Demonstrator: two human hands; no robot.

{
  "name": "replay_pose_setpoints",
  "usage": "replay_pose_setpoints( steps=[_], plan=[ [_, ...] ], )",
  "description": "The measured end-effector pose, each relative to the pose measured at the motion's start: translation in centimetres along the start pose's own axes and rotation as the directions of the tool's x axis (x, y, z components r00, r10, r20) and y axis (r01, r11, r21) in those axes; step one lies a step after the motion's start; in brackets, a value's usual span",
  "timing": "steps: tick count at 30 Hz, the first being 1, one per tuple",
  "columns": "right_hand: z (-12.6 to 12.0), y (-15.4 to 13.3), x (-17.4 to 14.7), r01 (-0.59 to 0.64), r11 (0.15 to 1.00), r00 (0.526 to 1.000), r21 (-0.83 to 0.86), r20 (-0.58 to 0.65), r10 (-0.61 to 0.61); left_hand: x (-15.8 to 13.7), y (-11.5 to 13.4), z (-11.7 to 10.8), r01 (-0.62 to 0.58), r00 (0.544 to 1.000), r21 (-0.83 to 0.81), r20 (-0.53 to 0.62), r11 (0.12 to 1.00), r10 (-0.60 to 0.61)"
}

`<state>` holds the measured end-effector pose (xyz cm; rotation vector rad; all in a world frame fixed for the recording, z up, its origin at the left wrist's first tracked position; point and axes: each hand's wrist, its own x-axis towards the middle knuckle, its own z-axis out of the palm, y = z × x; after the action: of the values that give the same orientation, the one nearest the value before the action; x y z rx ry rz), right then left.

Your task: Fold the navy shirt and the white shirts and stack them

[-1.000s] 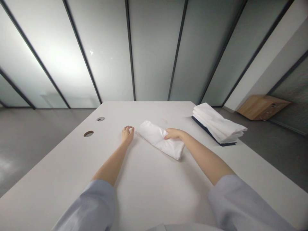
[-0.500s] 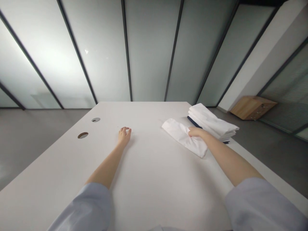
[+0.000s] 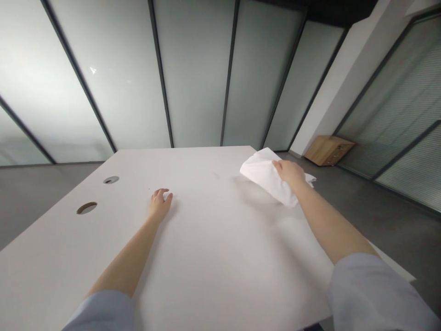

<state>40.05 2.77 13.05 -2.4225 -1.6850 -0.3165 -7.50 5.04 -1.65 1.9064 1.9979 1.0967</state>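
Observation:
My right hand (image 3: 288, 172) grips a folded white cloth (image 3: 263, 172), raised above the right side of the table, with a shadow beneath it. The exact kind of cloth item cannot be made out. Behind the hand, a bit of white fabric (image 3: 310, 178) pokes out, probably part of the folded stack, which is otherwise hidden by the held cloth and my hand. My left hand (image 3: 161, 203) rests on or just over the white table (image 3: 213, 239), fingers apart and slightly curled, holding nothing.
Two round holes are cut in the tabletop at left: an open hole (image 3: 87, 208) and a capped one (image 3: 111, 179). Beyond the table stand frosted glass panels (image 3: 193, 73). A wooden cabinet (image 3: 327, 149) sits on the grey floor at the far right.
My right hand has lifted the white cloth off the tabletop and carried it toward the stack, now covering it. The view has turned right. My left hand stays open at the table.

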Motion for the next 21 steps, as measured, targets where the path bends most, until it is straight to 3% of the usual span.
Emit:
replay_pose_setpoints(
  steps=[5, 9, 12, 15, 17, 19, 21],
  plan=[
    [-5.1, 2.5, 3.7, -0.062, 0.998, 0.980, 0.026, -0.186, 0.066, 0.0, -0.2, 0.1, -0.032, 0.999, 0.014, 0.003, 0.999, 0.032],
    [-6.8, 4.9, 7.3, -0.106, 0.991, 0.957, 0.080, -0.261, 0.124, 0.0, -0.3, 0.2, -0.032, 0.999, 0.026, 0.019, 0.999, 0.032],
    [-5.2, 6.4, 9.3, -0.169, 0.982, 0.970, 0.083, -0.164, 0.181, 0.0, -0.3, 0.3, -0.042, 0.999, 0.041, 0.029, 0.998, 0.041],
    [-1.7, 6.7, 9.7, -0.184, 0.982, 0.977, 0.044, 0.117, 0.178, 0.0, -0.3, 0.4, -0.047, 0.999, 0.051, 0.026, 0.998, 0.046],
    [0.5, 6.3, 9.2, -0.201, 0.979, 0.938, 0.010, 0.290, 0.190, 0.0, -0.4, 0.5, -0.047, 0.999, 0.052, 0.024, 0.998, 0.046],
    [2.0, 5.8, 8.7, -0.221, 0.975, 0.920, -0.023, 0.326, 0.216, 0.0, -0.5, 0.5, -0.048, 0.998, 0.054, 0.031, 0.997, 0.046],
    [2.6, 5.4, 8.5, -0.210, 0.977, 0.933, -0.045, 0.290, 0.214, 0.0, -0.5, 0.5, -0.050, 0.998, 0.058, 0.040, 0.997, 0.048]
  ],
)
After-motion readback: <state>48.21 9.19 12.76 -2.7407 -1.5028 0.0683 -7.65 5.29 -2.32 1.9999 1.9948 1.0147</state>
